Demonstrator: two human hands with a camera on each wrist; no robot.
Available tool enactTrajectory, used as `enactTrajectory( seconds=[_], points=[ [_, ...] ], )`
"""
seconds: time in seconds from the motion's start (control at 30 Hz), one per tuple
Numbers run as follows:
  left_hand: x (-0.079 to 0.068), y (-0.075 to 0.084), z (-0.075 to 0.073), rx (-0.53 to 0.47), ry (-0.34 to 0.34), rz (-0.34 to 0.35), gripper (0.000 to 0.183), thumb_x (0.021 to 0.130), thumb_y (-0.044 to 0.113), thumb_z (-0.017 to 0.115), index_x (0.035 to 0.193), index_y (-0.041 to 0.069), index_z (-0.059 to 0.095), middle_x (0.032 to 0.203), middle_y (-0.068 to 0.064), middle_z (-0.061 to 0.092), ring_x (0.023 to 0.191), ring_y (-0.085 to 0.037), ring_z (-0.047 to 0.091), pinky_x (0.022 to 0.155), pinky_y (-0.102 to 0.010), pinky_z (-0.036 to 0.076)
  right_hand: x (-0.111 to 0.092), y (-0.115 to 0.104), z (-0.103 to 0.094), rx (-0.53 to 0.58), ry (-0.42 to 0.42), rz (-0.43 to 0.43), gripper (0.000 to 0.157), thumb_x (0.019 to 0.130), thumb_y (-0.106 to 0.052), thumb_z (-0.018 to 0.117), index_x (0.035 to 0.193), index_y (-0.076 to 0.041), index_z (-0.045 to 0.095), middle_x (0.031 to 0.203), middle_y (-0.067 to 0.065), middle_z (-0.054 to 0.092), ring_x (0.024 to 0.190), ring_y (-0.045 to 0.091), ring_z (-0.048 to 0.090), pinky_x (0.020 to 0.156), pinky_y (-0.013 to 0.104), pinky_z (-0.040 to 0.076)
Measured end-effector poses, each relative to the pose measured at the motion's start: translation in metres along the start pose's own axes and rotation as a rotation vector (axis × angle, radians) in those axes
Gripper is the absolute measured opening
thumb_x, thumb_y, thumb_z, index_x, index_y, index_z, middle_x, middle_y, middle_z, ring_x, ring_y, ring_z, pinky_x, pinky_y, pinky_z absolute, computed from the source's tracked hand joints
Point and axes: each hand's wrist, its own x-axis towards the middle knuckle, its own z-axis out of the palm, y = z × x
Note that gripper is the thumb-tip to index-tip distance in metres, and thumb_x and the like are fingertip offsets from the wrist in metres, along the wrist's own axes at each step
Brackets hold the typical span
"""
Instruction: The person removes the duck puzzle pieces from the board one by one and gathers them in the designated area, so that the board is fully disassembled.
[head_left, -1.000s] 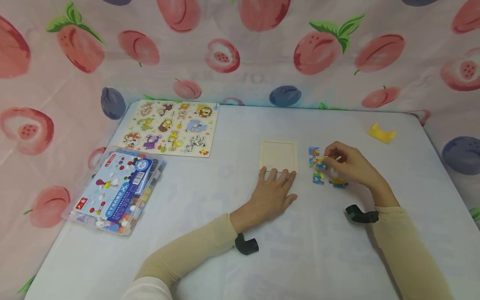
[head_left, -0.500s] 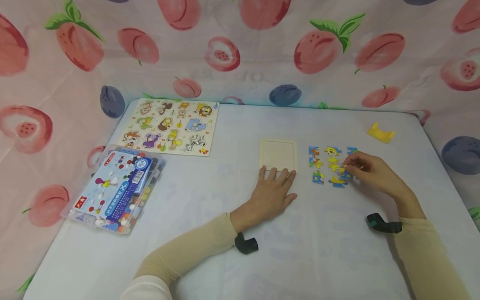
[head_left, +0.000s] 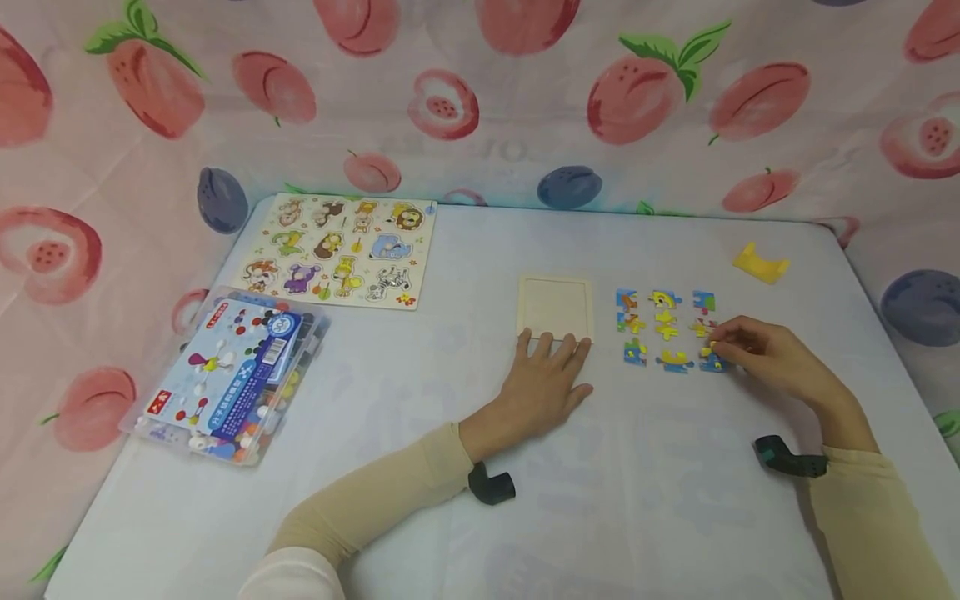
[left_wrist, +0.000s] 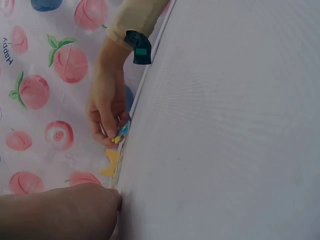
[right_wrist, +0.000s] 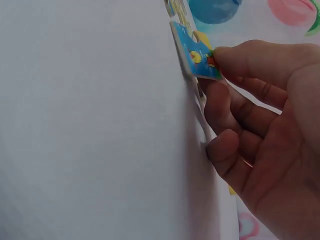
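Observation:
My right hand (head_left: 776,358) pinches a blue jigsaw puzzle piece (right_wrist: 192,52) between thumb and fingers at the near right corner of a spaced group of puzzle pieces. The left wrist view also shows that piece tilted in the fingers. Within the group, a yellow-and-blue piece (head_left: 676,360) lies just left of the held one, and a blue corner piece (head_left: 703,300) is at the far right. My left hand (head_left: 536,392) rests flat with spread fingers, its fingertips at the near edge of a square wooden puzzle tray (head_left: 555,304) with a raised border.
An animal puzzle board (head_left: 337,250) lies at the back left. In front of it is a clear plastic case (head_left: 225,375) of coloured parts with a blue label. A yellow curved piece (head_left: 761,263) sits at the far right. Fruit-patterned cloth (head_left: 495,92) hangs behind the table.
My right hand has moved right and nearer with a puzzle piece, from over the group to its near right corner, uncovering the middle pieces. The left hand has stayed put.

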Motion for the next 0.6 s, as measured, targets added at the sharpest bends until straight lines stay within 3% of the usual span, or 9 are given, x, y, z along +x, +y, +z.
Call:
enactTrajectory(
  seconds=[0.43, 0.6],
  points=[
    [0.001, -0.003, 0.004, -0.009, 0.015, 0.006, 0.061, 0.099, 0.054, 0.027, 0.151, 0.021, 0.025, 0.145, 0.004, 0.038, 0.126, -0.022, 0.036, 0.11, -0.053, 0.023, 0.0, -0.002, 0.001, -0.044, -0.004, -0.01, 0.026, 0.094, -0.03, 0.058, 0.11, -0.009, 0.061, 0.097, 0.009, 0.059, 0.076, 0.01, 0.045, 0.058, 0.021, 0.04],
    [0.001, -0.016, 0.003, -0.127, 0.016, 0.046, 0.056, 0.099, 0.05, 0.034, 0.148, 0.024, 0.031, 0.144, 0.005, 0.038, 0.126, -0.021, 0.038, 0.109, -0.047, 0.025, 0.001, -0.003, 0.0, -0.026, -0.013, -0.01, 0.03, 0.097, -0.032, 0.052, 0.112, -0.007, 0.06, 0.098, 0.009, 0.058, 0.077, 0.01, 0.045, 0.059, 0.021, 0.04]
  ],
)
